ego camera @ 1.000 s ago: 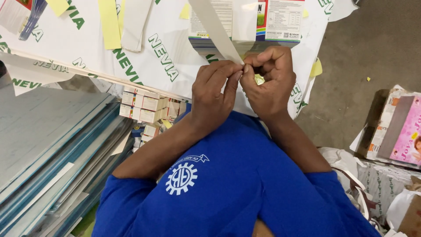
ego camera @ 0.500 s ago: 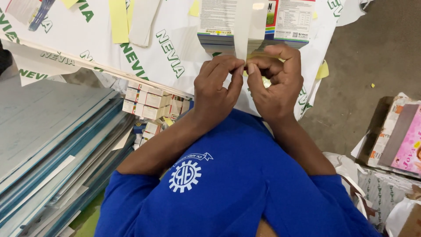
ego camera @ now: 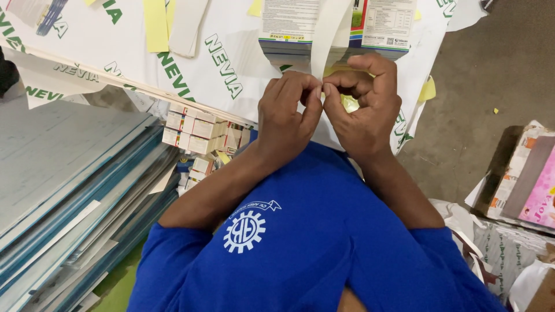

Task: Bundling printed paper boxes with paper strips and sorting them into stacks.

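My left hand [ego camera: 289, 118] and my right hand [ego camera: 364, 107] meet in front of my chest, fingertips pinched together on the lower end of a long white paper strip [ego camera: 328, 34]. The strip runs up and away over a stack of printed flat cartons [ego camera: 289, 29] lying on a white printed sheet [ego camera: 231, 63]. A small yellow piece [ego camera: 350, 104] shows between my right fingers. My blue shirt fills the bottom of the view.
A pile of blue-edged grey boards [ego camera: 69, 190] lies at the left. Small white and red boxes [ego camera: 196, 130] sit under the sheet's edge. Yellow strips [ego camera: 156, 23] lie on the sheet. Pink printed packs [ego camera: 532, 185] stand at the right beside bare concrete floor [ego camera: 474, 86].
Both hands have stayed pinched on the strip. The strip now hangs straighter, running nearly upright instead of slanting to the upper left.
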